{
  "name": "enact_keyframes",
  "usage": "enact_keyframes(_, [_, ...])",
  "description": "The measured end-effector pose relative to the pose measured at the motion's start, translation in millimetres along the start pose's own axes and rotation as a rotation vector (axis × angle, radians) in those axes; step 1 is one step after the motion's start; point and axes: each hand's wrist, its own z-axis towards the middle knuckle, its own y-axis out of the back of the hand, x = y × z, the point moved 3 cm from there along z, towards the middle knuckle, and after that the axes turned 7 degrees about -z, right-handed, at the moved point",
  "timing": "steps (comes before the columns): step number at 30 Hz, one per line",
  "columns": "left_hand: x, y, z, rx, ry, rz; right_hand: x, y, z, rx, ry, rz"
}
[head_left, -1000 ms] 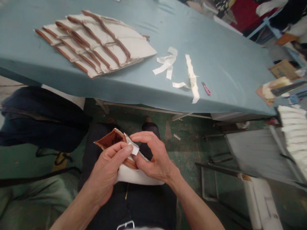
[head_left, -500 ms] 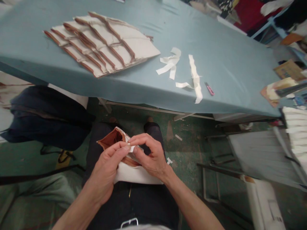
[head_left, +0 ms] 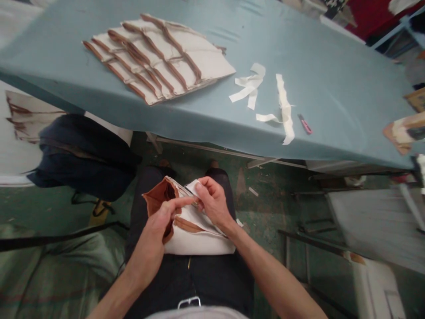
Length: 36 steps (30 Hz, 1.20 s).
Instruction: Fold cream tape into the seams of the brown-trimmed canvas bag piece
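A white fabric bag with brown lining [head_left: 201,244] lies across my lap, its brown-lined mouth gaping toward the left. My left hand [head_left: 157,228] is at that mouth, lower fingers curled over the brown edge and index finger stretched along the bag toward my other hand. Thumb and fingers of my right hand [head_left: 214,204] pinch a white piece at the bag's upper edge [head_left: 192,187]; whether it is the bag's own fabric or a strip of tape, I cannot tell. The two hands' fingertips nearly meet, and they partly hide the spot between them.
Overlapping white, brown-edged fabric pieces [head_left: 166,60] lie on the blue-covered table [head_left: 318,71]. Right of them are white strips [head_left: 250,84], a creased cream strip [head_left: 284,110] and a pink cutter [head_left: 305,124]. A dark bundle [head_left: 86,155] stands at left; metal frames [head_left: 307,248] stand right.
Earlier both hands pinched a small white strip together over the bag. Now my right hand pinches higher, and my left index finger reaches across. The view has shifted slightly left.
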Motion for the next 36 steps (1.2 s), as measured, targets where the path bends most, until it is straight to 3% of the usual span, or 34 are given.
enact_keyframes(3, [1, 7.6, -7, -0.002, -0.11, 0.205, -27, -10, -11, -0.024, -0.081, 0.007])
enact_keyframes(9, [24, 34.1, -12, -0.104, 0.013, 0.242, -50, -8, -27, -0.128, -0.116, -0.003])
enact_keyframes(12, [22, 38.7, -10, -0.037, 0.024, 0.332, -46, -6, -26, -0.156, -0.073, -0.025])
enact_keyframes(15, [8, 31.6, -9, 0.076, -0.041, 0.402, -37, -6, -26, -0.158, -0.029, -0.053])
enact_keyframes(20, [-22, 8.1, -2, 0.225, -0.21, 0.488, -4, 14, -20, -0.19, 0.054, -0.106])
enact_keyframes(23, [-36, -2.2, 5, 0.294, -0.322, 0.529, 34, 37, -25, -0.24, 0.104, -0.152])
enact_keyframes(25, [-45, -6.9, 10, 0.341, -0.389, 0.543, 61, 44, -37, -0.206, 0.105, -0.18])
enact_keyframes(30, [-63, -12.4, 18, 0.388, -0.479, 0.516, 106, 27, -68, -0.034, 0.137, -0.282])
enact_keyframes(36, [-66, -14.6, 19, 0.311, -0.474, 0.385, 121, 5, -63, -0.082, 0.241, -0.402])
